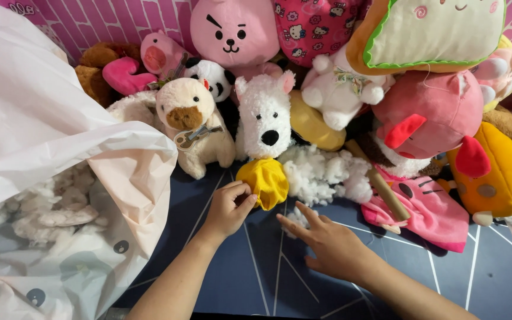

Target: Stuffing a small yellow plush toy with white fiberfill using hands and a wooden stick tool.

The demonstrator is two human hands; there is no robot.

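Note:
My left hand grips the edge of a yellow fabric piece that lies just below a white plush dog. My right hand lies flat on the dark blue mat with fingers spread, its fingertips touching a small tuft of white stuffing. A larger heap of white stuffing sits just beyond that hand, to the right of the yellow piece.
A big translucent plastic bag with stuffing inside fills the left side. Several plush toys are piled along the pink wall: a beige capybara, a pink rabbit head, a red round plush, an orange one, a flat pink cloth.

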